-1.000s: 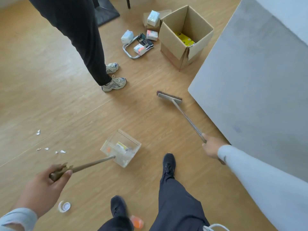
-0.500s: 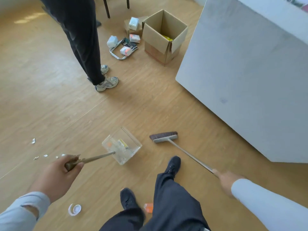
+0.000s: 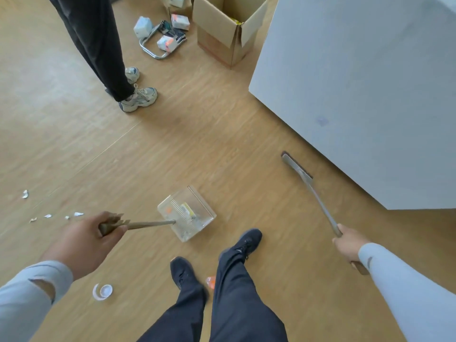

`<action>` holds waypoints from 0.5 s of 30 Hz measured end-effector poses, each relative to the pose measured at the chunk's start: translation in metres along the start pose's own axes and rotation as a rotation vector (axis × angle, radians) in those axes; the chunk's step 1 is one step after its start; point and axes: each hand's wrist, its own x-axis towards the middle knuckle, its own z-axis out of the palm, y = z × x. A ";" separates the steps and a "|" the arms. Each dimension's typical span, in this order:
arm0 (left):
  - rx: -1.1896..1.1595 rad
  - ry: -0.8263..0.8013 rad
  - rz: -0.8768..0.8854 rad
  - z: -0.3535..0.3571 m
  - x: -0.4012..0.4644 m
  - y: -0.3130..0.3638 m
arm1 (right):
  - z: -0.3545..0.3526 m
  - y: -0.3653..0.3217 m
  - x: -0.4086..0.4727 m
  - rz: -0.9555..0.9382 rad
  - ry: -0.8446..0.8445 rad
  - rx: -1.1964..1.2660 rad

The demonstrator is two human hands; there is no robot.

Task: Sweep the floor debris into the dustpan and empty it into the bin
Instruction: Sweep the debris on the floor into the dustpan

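- Scraps (image 3: 48, 215) of white debris lie on the floor (image 3: 172, 144) at far left.
- Left hand (image 3: 85, 240) grips the dustpan (image 3: 186, 212) handle — fingers curled round it; the clear pan sits ahead of the feet, bits inside.
- Cap (image 3: 102, 291) and an orange piece (image 3: 210, 281) lie near the shoes.
- Right hand (image 3: 348, 244) grips the broom (image 3: 297, 167) handle; its head is beside the grey block (image 3: 365, 82).

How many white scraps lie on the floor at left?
5 scraps: one farthest out near the left edge; four in a row nearer the left hand, at. Smaller bits may be too small to see.
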 end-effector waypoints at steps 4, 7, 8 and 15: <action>0.070 -0.017 0.012 0.006 0.003 0.014 | 0.044 -0.076 0.009 -0.029 -0.145 0.111; 0.084 -0.032 0.016 0.007 0.003 0.018 | 0.079 -0.122 -0.024 -0.089 -0.206 0.177; 0.075 -0.036 0.013 0.007 0.003 0.018 | 0.088 -0.129 -0.038 -0.106 -0.222 0.174; 0.068 -0.030 0.008 0.004 0.005 0.004 | 0.103 -0.112 -0.114 -0.198 -0.357 -0.002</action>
